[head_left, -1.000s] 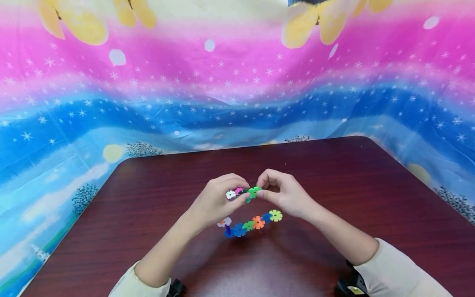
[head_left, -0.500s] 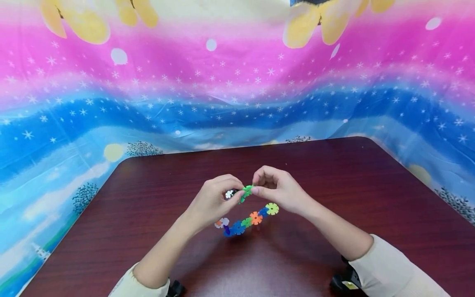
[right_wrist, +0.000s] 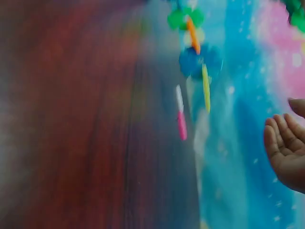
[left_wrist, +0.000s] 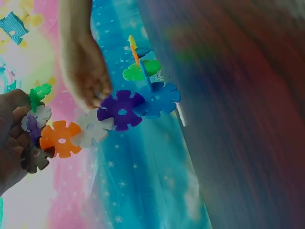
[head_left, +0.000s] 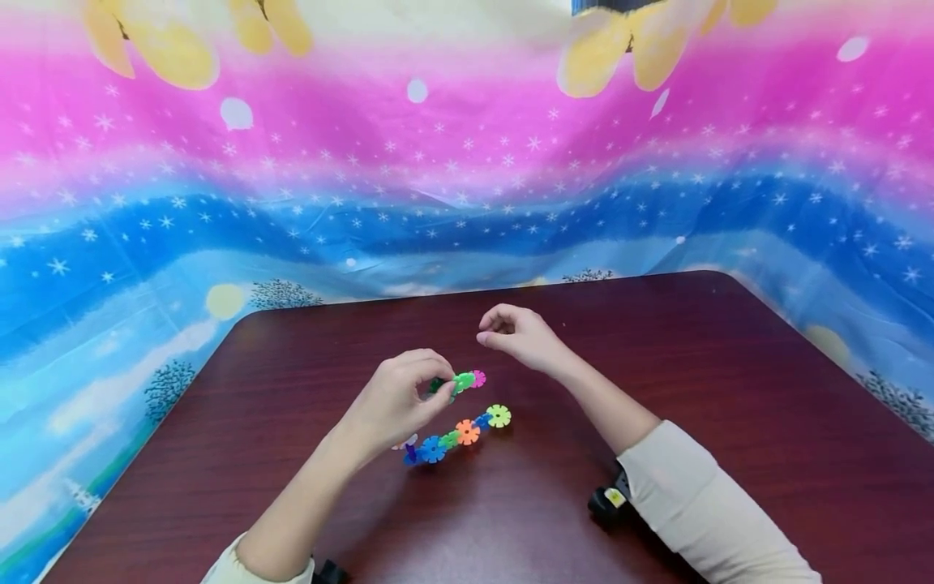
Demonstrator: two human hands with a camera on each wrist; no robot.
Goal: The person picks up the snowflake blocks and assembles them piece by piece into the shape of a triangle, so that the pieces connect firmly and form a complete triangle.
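Observation:
My left hand (head_left: 390,397) pinches a chain of joined flower-shaped plastic discs (head_left: 468,432) in the air above the table. Its upper end, with a green disc (head_left: 464,382) and a pink disc (head_left: 477,379), pokes out past the fingertips. The lower part hangs in a curve through blue, green and orange to a yellow-green disc (head_left: 499,416). Orange (left_wrist: 61,139), white and purple discs (left_wrist: 122,110) show in the left wrist view. My right hand (head_left: 527,337) is up and apart from the chain, fingers loosely bent, holding nothing. The left fingers hide some discs.
A dark reddish-brown table (head_left: 657,365) lies beneath both hands. Behind and beside it hangs a pink and blue printed cloth (head_left: 452,162). A black wrist device (head_left: 608,499) sits by the right sleeve.
My right hand has let go of the green disc and drawn away, up and back. The left hand has shifted left with the chain, and the pink disc now shows right of the green one.

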